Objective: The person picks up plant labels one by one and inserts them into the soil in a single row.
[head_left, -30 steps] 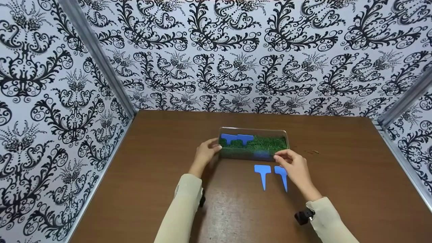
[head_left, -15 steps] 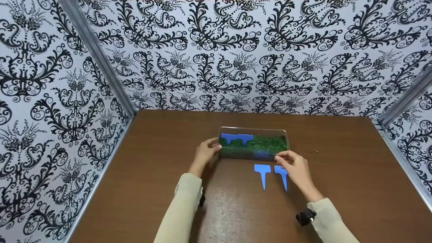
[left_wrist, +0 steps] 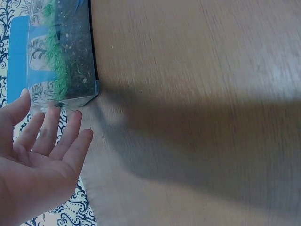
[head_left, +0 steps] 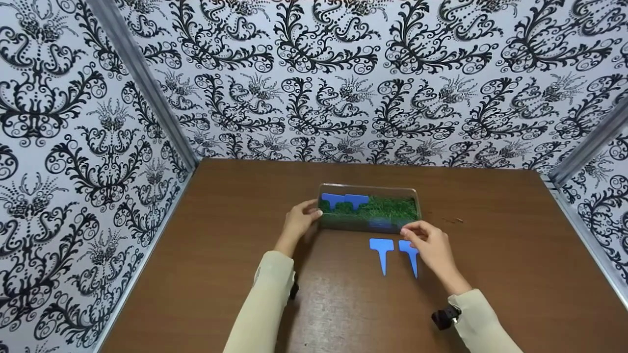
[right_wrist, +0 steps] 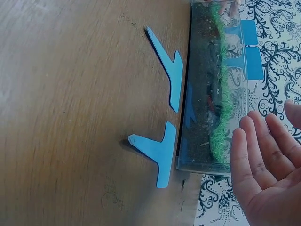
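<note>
A clear rectangular container (head_left: pixel 343 224) holds dark soil with green grass (head_left: pixel 392 208) on top. Two blue T-shaped plant labels (head_left: pixel 356 201) stand upright in its left half. My left hand (head_left: pixel 298 223) is at the left end of the container, thumb near the front corner and fingers extended in the left wrist view. My right hand (head_left: pixel 429 242) is by the right front corner, fingers nearly straight and thumb apart in the right wrist view; contact is unclear. Two more blue plant labels lie on the table, one in the middle (head_left: pixel 381 246) and one partly behind my right hand (right_wrist: pixel 164 155).
Small brown crumbs (head_left: pixel 458 220) lie on the brown wooden table (head_left: pixel 235 220) right of the container. Patterned walls (head_left: pixel 324 98) rise behind and at the sides, with grey metal posts (head_left: pixel 147 83) at the corners.
My right hand has shifted very slightly right and down. The left hand, the container and the plant labels stay where they were.
</note>
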`<state>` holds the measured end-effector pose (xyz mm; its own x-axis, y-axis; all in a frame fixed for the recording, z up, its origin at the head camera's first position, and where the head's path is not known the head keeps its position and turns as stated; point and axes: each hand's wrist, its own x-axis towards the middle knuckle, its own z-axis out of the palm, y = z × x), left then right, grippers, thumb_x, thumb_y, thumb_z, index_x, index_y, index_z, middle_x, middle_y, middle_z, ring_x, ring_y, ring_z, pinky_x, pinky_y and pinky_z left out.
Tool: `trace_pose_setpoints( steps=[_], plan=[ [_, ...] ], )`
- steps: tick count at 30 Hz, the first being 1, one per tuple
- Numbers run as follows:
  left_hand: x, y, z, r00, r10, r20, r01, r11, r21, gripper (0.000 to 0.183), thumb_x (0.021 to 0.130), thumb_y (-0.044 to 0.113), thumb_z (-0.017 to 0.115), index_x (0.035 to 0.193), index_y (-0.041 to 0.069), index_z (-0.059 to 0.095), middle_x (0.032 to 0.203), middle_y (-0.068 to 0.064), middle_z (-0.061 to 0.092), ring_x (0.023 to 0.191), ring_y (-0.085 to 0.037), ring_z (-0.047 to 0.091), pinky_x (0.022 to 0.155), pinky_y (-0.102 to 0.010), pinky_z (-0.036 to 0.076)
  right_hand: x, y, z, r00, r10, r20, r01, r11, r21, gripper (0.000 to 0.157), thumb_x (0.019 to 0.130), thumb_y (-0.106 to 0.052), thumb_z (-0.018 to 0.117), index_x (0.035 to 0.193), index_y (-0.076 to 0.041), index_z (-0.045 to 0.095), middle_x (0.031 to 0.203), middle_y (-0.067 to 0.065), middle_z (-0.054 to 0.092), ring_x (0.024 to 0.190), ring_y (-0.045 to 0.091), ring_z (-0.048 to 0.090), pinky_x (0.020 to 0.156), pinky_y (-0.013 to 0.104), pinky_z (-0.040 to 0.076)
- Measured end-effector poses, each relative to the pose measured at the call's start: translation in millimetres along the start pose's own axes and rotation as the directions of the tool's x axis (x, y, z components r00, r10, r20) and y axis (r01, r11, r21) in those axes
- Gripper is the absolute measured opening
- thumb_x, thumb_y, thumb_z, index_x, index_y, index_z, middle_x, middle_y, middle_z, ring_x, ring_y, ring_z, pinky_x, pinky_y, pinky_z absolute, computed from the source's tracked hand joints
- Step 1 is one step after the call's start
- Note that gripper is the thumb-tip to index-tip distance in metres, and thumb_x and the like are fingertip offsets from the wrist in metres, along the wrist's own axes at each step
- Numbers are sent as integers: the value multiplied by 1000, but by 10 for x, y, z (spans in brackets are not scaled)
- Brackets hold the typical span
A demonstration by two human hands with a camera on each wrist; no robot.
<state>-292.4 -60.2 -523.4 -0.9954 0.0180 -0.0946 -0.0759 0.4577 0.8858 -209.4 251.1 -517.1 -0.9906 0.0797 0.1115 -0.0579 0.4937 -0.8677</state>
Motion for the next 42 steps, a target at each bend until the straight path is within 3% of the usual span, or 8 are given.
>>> trace_pose_setpoints(
  steps=[8, 11, 15, 19, 29, 35, 42],
  plan=[
    [9, -3, 1, 1000, 2, -6, -2, 1000, 6, 43, 94, 17, 69, 135, 9, 62, 121, -12, 73, 120, -27, 66, 109, -43, 46, -10, 24, -2, 1000, 7, 13, -7, 1000, 0, 24, 96, -25, 67, 106, -4, 73, 99, 15, 76, 79, 5, 71, 73, 26, 61],
    [6, -1, -4, 1000, -5, -4, 5, 1000, 2, 43, 94, 18, 69, 136, 9, 62, 122, -12, 72, 121, -27, 65, 109, -43, 46, -8, 37, 4, 1000, 11, 10, -11, 1000, -3, 22, 96, -24, 67, 105, -4, 73, 97, 15, 76, 80, 9, 72, 74, 29, 61],
    [1, 5, -4, 1000, -8, 0, 8, 1000, 3, 43, 95, 19, 68, 137, 9, 62, 123, -12, 72, 122, -27, 65, 108, -43, 46, -5, 57, 17, 1000, 19, 10, -19, 1000, -5, 19, 96, -21, 68, 103, -4, 73, 95, 15, 76, 82, 16, 74, 71, 23, 60],
    [1, 6, -4, 1000, -10, 4, 10, 1000, 6, 44, 95, 19, 68, 137, 10, 61, 124, -12, 72, 123, -28, 64, 109, -44, 46, -4, 69, 27, 999, 29, 16, -29, 999, -15, 17, 96, -19, 67, 102, -4, 73, 95, 17, 76, 82, 18, 74, 69, 16, 56],
    [-4, 10, -9, 1000, -15, 10, 15, 1000, 5, 44, 95, 19, 67, 138, 10, 60, 125, -12, 71, 125, -29, 63, 109, -44, 46, -8, 88, 35, 998, 43, 36, -42, 999, -25, 16, 96, -17, 67, 102, -3, 73, 97, 20, 76, 83, 20, 74, 68, 16, 56],
    [-12, 9, -12, 999, -27, 16, 27, 1000, 1, 45, 96, 19, 67, 139, 11, 59, 127, -12, 70, 125, -29, 62, 107, -44, 48, -15, 96, 38, 997, 45, 54, -44, 999, -27, 17, 96, -17, 67, 103, -3, 73, 98, 20, 75, 86, 26, 74, 69, 19, 57],
    [-15, 6, -16, 1000, -21, 16, 21, 1000, 0, 45, 95, 19, 67, 139, 11, 59, 127, -12, 70, 125, -29, 63, 107, -44, 48, -31, 114, 38, 996, 50, 75, -46, 997, -56, 18, 97, -19, 66, 105, -4, 73, 97, 15, 76, 88, 29, 73, 72, 30, 61]
  ],
)
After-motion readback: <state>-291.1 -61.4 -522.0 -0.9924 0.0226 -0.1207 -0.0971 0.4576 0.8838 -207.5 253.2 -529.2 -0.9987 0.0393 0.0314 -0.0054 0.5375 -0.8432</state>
